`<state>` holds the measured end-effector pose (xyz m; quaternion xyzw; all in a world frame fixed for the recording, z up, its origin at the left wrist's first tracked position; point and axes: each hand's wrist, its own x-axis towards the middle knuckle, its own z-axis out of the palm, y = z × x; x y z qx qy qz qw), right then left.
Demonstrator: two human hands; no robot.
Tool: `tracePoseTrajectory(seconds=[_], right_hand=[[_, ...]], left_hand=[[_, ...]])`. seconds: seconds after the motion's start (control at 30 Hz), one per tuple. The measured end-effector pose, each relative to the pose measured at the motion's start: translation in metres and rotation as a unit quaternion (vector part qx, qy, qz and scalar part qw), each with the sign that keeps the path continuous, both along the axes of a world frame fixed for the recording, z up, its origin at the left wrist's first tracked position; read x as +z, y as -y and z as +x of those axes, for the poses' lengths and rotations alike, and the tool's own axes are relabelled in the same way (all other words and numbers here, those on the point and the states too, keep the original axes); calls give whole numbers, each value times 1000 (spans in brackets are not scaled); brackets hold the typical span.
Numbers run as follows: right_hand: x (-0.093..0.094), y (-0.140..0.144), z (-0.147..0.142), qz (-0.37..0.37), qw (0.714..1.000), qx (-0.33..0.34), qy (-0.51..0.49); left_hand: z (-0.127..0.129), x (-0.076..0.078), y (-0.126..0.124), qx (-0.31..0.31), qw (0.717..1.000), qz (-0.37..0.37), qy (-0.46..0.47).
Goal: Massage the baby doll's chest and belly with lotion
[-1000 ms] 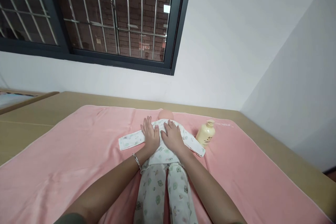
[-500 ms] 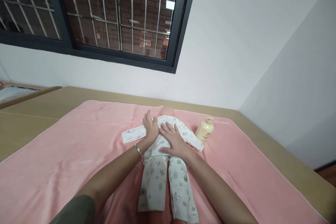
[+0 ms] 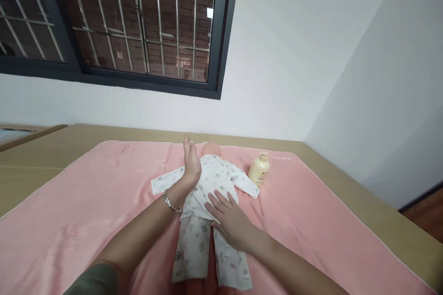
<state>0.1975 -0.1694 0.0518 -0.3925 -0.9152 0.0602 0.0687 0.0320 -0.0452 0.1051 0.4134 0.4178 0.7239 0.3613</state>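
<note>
A baby doll (image 3: 211,149) lies on a pink blanket (image 3: 114,203), dressed in a white patterned top (image 3: 216,173) and matching trousers (image 3: 195,244). My left hand (image 3: 192,161) is raised edge-on at the doll's shoulder and chest on the left side, fingers stretched upward, palm toward the doll; whether it touches the cloth I cannot tell. A silver bracelet (image 3: 172,201) circles that wrist. My right hand (image 3: 230,219) is spread with fingers apart over the lower belly, near the top's hem. Neither hand holds anything.
A cream-yellow bottle (image 3: 259,168) stands on the blanket beside the doll's right-hand sleeve. Beneath the blanket is a tan surface (image 3: 346,179) reaching the white wall (image 3: 270,78). A dark-framed, barred window (image 3: 148,27) is above.
My right hand has slid down from the doll's chest to its lower belly. My left hand has turned more upright and edge-on. The camera view has shifted slightly.
</note>
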Motion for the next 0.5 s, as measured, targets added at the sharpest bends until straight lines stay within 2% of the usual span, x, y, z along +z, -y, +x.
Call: tracePoseTrajectory(seconds=[0.1, 0.17, 0.2, 0.27, 0.33, 0.4, 0.43, 0.5], right_hand=[[-4, 21, 10, -16, 1000, -10, 9], [0, 19, 21, 5, 1000, -7, -5], [5, 12, 29, 33, 999, -16, -23], [20, -12, 49, 115, 988, -70, -78], [39, -45, 72, 201, 951, -182, -150], [54, -77, 95, 251, 914, -267, -177], [58, -90, 104, 253, 908, -284, -177], [58, -109, 117, 237, 914, -279, -172]], left_hand=[[20, 7, 1, -53, 997, -15, 54], [41, 9, 0, -122, 984, -49, 117], [53, 10, -1, -172, 968, -84, 162], [77, 13, -5, -283, 909, -176, 251], [100, 17, -10, -354, 850, -242, 305], [120, 20, -17, -382, 825, -262, 325], [128, 21, -20, -390, 819, -264, 328], [142, 22, -26, -404, 805, -270, 340]])
